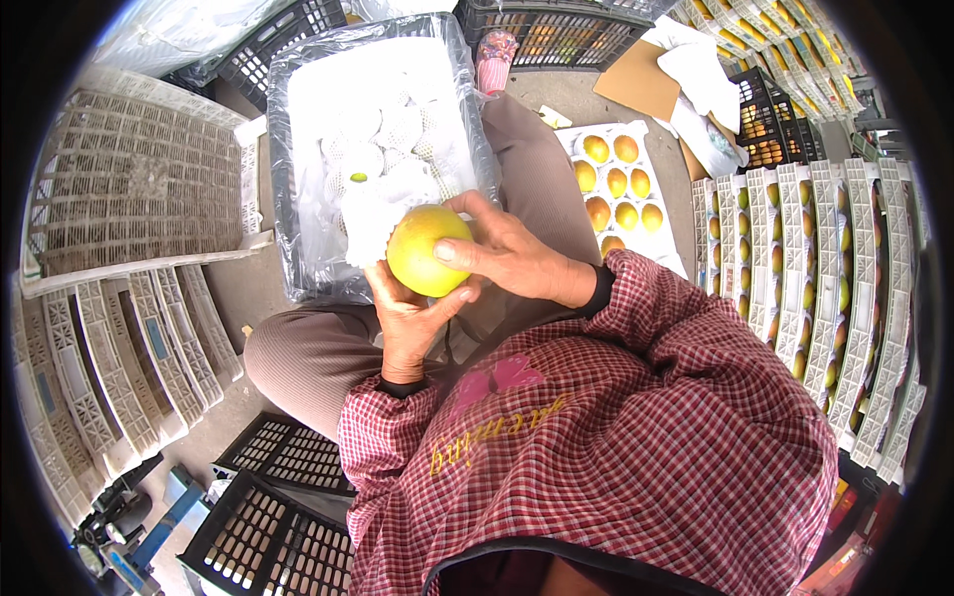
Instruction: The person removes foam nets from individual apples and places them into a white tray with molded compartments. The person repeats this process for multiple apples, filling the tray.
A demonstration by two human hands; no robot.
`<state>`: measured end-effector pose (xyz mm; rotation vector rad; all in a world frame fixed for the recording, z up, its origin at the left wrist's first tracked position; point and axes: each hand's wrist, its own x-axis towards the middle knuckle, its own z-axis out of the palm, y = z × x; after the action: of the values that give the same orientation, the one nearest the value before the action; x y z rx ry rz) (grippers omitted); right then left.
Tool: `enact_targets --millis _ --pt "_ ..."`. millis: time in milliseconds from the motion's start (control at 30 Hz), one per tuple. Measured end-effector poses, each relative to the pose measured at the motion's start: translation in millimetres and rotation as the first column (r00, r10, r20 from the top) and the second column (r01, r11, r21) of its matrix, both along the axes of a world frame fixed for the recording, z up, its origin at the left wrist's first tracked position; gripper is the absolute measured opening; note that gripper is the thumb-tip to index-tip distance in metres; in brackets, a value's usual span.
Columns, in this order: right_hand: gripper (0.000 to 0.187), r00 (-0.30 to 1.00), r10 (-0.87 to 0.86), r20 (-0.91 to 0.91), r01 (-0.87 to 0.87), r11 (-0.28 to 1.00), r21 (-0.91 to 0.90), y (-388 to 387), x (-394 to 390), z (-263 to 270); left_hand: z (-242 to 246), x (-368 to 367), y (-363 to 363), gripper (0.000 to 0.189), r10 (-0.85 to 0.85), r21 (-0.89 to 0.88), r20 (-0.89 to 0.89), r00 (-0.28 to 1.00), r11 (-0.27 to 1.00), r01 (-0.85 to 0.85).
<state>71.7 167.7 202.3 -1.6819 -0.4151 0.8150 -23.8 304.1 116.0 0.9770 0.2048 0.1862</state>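
Note:
A large yellow-green round fruit is held between my two hands, above the near edge of a plastic-lined crate. My left hand supports it from below, with the thumb to the near side. My right hand grips its right side, thumb laid across the skin. White foam netting lies against the fruit's left side; whether it is fitted round the fruit is unclear. Inside the crate, several pieces wrapped in white foam nets rest on bright white lining, partly washed out by glare.
Right of my leg, a white tray holds several orange-yellow fruits. Stacked plastic crates of fruit stand farther right. Pale crates are at left, black crates at lower left. A pink patterned container and cardboard lie ahead.

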Motion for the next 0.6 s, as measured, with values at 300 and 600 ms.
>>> enact_targets --millis 300,600 --pt "0.037 0.98 -0.192 0.051 0.191 0.981 0.039 -6.8 15.7 22.3 -9.7 4.8 -1.7 0.084 0.163 -0.471 0.169 0.972 0.88 -0.065" --pt "0.064 0.937 -0.116 -0.33 0.215 0.936 0.279 6.1 -2.6 -11.7 -7.3 2.4 -1.3 0.098 0.179 0.138 0.066 0.982 0.973 -0.186"
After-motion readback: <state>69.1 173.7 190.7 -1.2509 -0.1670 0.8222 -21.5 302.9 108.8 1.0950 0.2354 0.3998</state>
